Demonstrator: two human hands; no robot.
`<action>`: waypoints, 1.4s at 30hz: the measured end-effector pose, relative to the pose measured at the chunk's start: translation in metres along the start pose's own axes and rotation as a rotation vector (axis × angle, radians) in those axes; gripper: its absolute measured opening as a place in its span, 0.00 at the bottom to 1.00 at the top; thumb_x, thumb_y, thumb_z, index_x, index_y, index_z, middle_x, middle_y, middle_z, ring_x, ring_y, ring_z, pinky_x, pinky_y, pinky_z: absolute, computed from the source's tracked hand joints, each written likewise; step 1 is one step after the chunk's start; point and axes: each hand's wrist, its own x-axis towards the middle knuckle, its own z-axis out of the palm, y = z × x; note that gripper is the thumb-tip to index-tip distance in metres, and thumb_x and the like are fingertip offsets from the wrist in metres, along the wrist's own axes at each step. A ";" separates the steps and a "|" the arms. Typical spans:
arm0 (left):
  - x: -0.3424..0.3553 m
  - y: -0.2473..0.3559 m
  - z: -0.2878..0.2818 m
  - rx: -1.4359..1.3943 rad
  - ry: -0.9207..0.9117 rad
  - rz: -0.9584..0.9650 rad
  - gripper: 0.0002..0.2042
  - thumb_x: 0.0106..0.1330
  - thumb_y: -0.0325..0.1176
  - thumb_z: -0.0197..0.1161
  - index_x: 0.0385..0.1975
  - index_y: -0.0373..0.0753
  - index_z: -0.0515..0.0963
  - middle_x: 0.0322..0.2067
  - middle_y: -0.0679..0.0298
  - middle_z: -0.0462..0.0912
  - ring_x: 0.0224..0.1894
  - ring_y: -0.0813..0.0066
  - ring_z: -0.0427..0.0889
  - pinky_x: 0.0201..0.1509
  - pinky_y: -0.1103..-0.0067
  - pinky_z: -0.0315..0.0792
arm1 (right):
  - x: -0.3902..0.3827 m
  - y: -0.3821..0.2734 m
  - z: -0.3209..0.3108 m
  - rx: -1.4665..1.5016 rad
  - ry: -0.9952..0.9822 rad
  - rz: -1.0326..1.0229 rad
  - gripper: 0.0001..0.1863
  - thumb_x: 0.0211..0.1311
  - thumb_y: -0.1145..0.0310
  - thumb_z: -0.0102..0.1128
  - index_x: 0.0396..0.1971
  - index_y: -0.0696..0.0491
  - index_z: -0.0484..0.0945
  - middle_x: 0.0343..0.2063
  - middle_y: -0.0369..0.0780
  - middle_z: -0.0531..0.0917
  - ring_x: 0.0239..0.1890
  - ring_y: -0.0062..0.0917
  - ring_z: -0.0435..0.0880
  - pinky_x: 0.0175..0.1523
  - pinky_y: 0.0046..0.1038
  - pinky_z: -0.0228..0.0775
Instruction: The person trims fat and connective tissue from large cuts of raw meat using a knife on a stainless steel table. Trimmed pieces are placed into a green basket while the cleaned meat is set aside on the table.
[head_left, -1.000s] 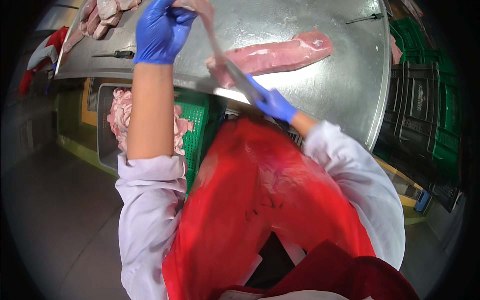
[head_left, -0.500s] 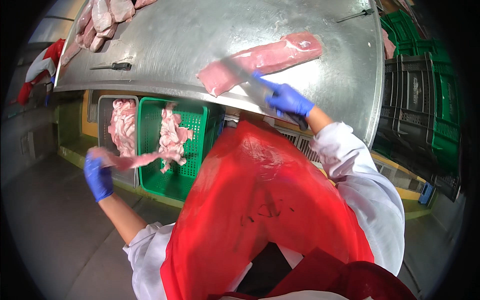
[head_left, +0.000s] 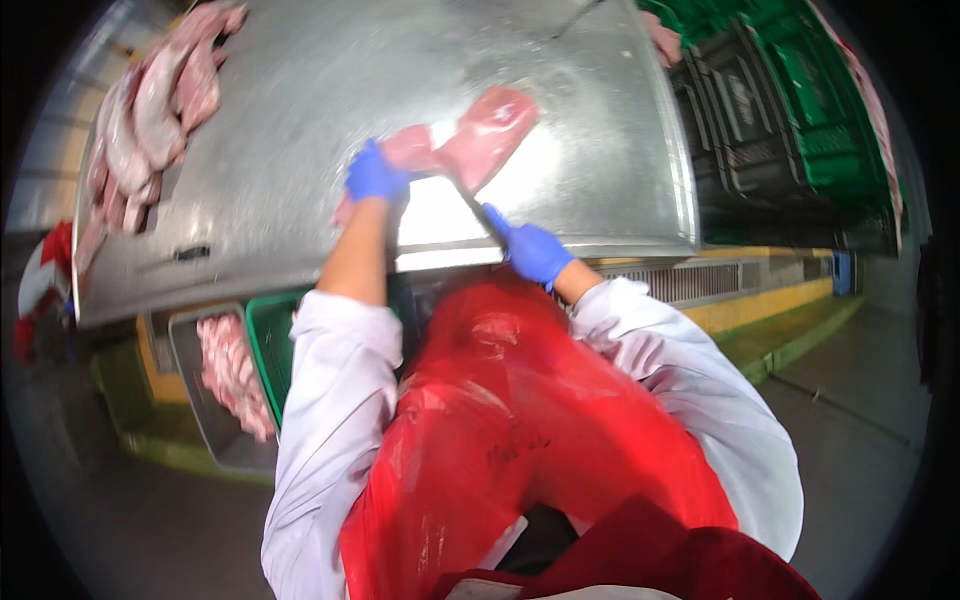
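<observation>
A slab of pink meat (head_left: pixel 490 132) lies on the metal table in front of me. My left hand (head_left: pixel 375 172), in a blue glove, grips its left part, and meat shows on both sides of the fingers. In my right hand (head_left: pixel 537 252), also blue-gloved, is a knife (head_left: pixel 468 195). Its blade reaches up and left to the meat between my hands, slightly blurred. Whether the blade has gone right through, I cannot tell. The right index finger stretches along the knife.
Several larger meat pieces (head_left: pixel 150 115) are piled at the table's left. Below its edge stand a grey crate (head_left: pixel 185 375) of trimmings and a green crate (head_left: pixel 265 345), partly behind my left sleeve. Black and green crates (head_left: pixel 740 120) stack at the right. A dark-handled tool (head_left: pixel 192 253) lies on the table (head_left: pixel 300 100).
My left hand has left the strip of trimming it held over the crates and come up onto the meat slab. The knife has moved nearer my body. The view has turned.
</observation>
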 end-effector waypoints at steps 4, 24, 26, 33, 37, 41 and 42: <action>0.071 -0.165 0.009 -0.936 -0.068 -0.174 0.42 0.54 0.52 0.72 0.64 0.34 0.65 0.56 0.45 0.77 0.56 0.49 0.80 0.58 0.56 0.76 | -0.043 0.011 -0.038 0.074 -0.128 -0.148 0.39 0.64 0.70 0.48 0.76 0.43 0.49 0.32 0.57 0.83 0.33 0.55 0.82 0.44 0.49 0.74; 0.057 0.265 0.011 0.366 -0.304 0.177 0.57 0.45 0.60 0.77 0.72 0.37 0.56 0.69 0.41 0.61 0.72 0.47 0.62 0.75 0.62 0.57 | -0.177 0.265 -0.142 1.015 0.411 0.260 0.44 0.62 0.72 0.55 0.77 0.38 0.49 0.12 0.35 0.75 0.14 0.15 0.72 0.26 0.22 0.70; 0.017 0.229 0.025 0.373 -0.256 0.031 0.56 0.43 0.54 0.79 0.71 0.38 0.54 0.65 0.41 0.67 0.67 0.45 0.69 0.69 0.60 0.67 | -0.181 0.292 -0.128 1.094 0.417 0.292 0.44 0.61 0.73 0.54 0.77 0.38 0.49 0.19 0.36 0.80 0.16 0.15 0.74 0.27 0.22 0.72; 0.061 0.150 0.077 -0.841 -0.392 -0.070 0.43 0.49 0.31 0.75 0.67 0.36 0.61 0.57 0.50 0.76 0.56 0.52 0.79 0.59 0.63 0.77 | -0.151 0.343 -0.114 0.997 0.467 0.396 0.45 0.57 0.74 0.54 0.77 0.45 0.50 0.51 0.44 0.83 0.27 0.18 0.80 0.37 0.24 0.76; 0.078 0.344 0.036 -1.209 -0.530 -0.008 0.35 0.59 0.33 0.68 0.67 0.31 0.64 0.56 0.52 0.76 0.59 0.60 0.77 0.64 0.66 0.72 | -0.124 0.350 -0.118 0.832 0.535 0.310 0.45 0.58 0.72 0.56 0.77 0.43 0.51 0.36 0.43 0.85 0.24 0.19 0.78 0.34 0.26 0.75; 0.175 0.521 -0.013 -1.329 -0.564 0.288 0.32 0.67 0.40 0.67 0.66 0.31 0.62 0.54 0.53 0.74 0.52 0.65 0.77 0.55 0.72 0.76 | -0.089 0.327 -0.132 1.044 0.439 0.291 0.44 0.59 0.71 0.56 0.77 0.43 0.52 0.24 0.42 0.81 0.22 0.19 0.76 0.32 0.27 0.73; 0.170 0.550 -0.037 -1.428 -0.503 0.352 0.30 0.68 0.39 0.66 0.65 0.32 0.63 0.52 0.53 0.74 0.51 0.65 0.77 0.54 0.72 0.76 | -0.081 0.324 -0.129 0.983 0.430 0.288 0.44 0.59 0.71 0.56 0.77 0.43 0.52 0.24 0.43 0.79 0.21 0.19 0.74 0.31 0.28 0.71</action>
